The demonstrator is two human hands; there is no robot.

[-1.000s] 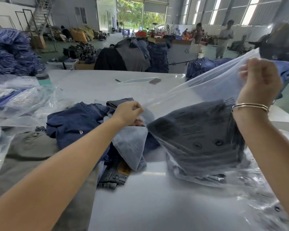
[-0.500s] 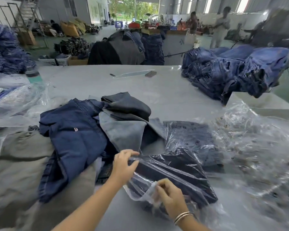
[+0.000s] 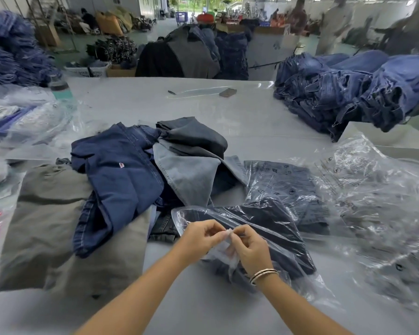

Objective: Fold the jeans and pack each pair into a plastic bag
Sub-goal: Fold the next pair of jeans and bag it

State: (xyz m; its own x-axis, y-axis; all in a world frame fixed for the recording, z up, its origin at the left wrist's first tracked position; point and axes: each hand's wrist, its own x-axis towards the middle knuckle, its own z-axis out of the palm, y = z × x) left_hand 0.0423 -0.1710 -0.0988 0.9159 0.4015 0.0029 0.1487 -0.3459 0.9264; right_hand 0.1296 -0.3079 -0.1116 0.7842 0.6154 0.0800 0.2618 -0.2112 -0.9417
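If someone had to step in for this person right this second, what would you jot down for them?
Left hand and right hand both pinch the open flap of the plastic bag at the near table edge.
Dark folded jeans are already inside that bag; the flap is not yet closed.
Another bagged pair lies just behind it.
Left to do: close this bag, then fold and bag the loose jeans pile at the left and the blue stack at far right.
Spare empty bags lie to the right.
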